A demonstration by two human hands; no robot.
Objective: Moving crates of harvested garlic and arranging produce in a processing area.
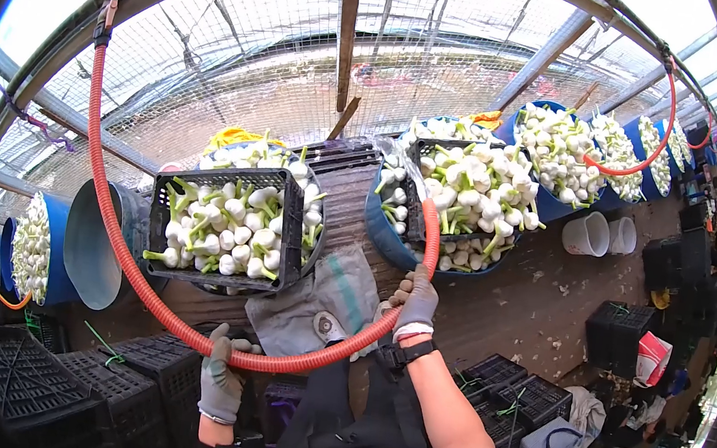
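My gloved right hand (417, 302) grips an orange ribbed hose (432, 240) near its outlet. Clear water (405, 169) streams from the outlet over the left side of a black plastic crate (418, 221), heaped with garlic bulbs (481, 185) with green stems. That crate sits tilted over a blue barrel (379, 226), which also contains garlic. Lower down, my gloved left hand (223, 378) holds the sagging middle of the hose, fingers partly around it. To the left, a second black crate (293, 236) of garlic rests on another garlic-filled barrel.
The hose hangs from a valve (107, 18) on an overhead pipe. More blue barrels of garlic (558, 154) line the mesh wall (271, 59). Stacked black crates (111, 382) stand at lower left, others (512, 397) at lower right. A grey sack (324, 287) lies by my shoes; white buckets (585, 233) are beyond.
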